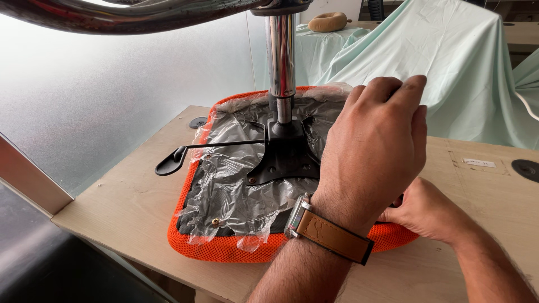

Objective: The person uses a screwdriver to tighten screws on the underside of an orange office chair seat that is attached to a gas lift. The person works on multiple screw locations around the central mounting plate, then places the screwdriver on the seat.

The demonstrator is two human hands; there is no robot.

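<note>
While the right hand (422,212) grips the seat's (224,247) near edge, the left hand (373,151) hovers above, fingers curled, holding nothing visible.

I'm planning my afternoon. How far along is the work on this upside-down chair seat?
Done: the black mounting plate and chrome column sit on the orange seat. In hand: the left hand is over the seat's right side; the right hand grips its edge. Left: torn clear plastic wrap covers the underside.
</note>
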